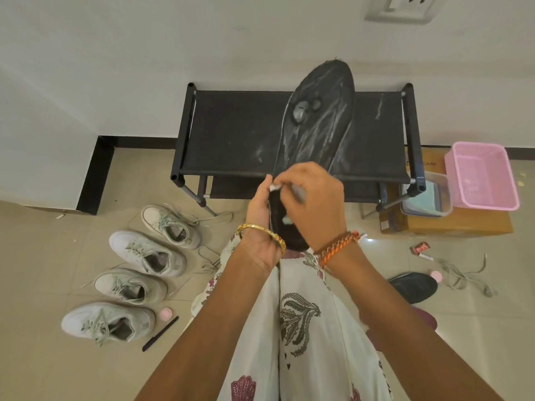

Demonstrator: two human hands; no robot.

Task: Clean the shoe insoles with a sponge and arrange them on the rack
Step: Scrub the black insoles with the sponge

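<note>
A long black insole [318, 117], streaked with white foam, is held up in front of the black shoe rack [231, 128], toe pointing away from me. My left hand [260, 209] grips its heel end from the left. My right hand [312, 204] is curled over the insole's lower part and pinches a small pale sponge [275, 187] against it; most of the sponge is hidden by the fingers. A second black insole [414, 286] lies on the floor at the right.
Several pale sneakers [150, 253] lie on the tiles to the left, with a black pen [160, 332] beside them. Right of the rack are a clear tub [425, 198] and a pink basket [480, 175] on a cardboard box [451, 224]. Loose laces [463, 276] lie nearby.
</note>
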